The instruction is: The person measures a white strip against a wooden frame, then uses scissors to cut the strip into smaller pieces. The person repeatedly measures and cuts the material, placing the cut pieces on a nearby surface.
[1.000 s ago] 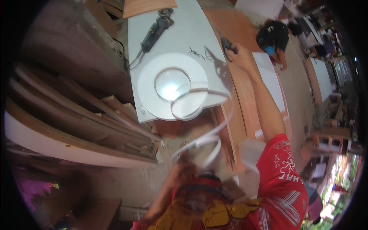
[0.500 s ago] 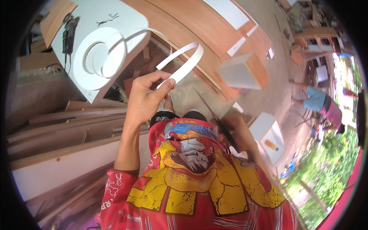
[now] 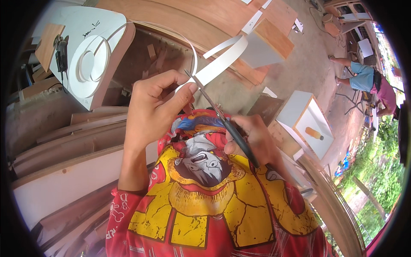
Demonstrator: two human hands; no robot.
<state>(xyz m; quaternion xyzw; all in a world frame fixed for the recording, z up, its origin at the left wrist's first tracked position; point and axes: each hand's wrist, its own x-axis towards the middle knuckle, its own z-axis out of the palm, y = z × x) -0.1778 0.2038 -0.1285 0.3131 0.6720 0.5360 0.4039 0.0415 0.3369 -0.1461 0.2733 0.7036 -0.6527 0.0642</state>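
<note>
A flat white edge-banding strip (image 3: 222, 62) is pinched between the thumb and fingers of my left hand (image 3: 158, 105). Its free end loops back beyond the hand. A thin length of the same strip curves away to a white roll (image 3: 73, 73) on the table at far left. My right hand (image 3: 259, 139) grips scissors (image 3: 240, 143) by their black handles. Their metal blades lie against the strip beside my left thumb and forefinger. Whether the blades are parted there is hard to make out.
A black corded power tool (image 3: 62, 55) lies on the white-topped table (image 3: 111, 25). Long boards (image 3: 85, 132) are stacked at left. A white open box (image 3: 295, 107) with an orange bottle (image 3: 314, 132) stands at right. Another person (image 3: 364, 81) bends over farther right.
My right hand has brought the scissors up and leftward, from near my lap to the strip at my left fingers. The view has shifted, and the left hand still pinches the strip.
</note>
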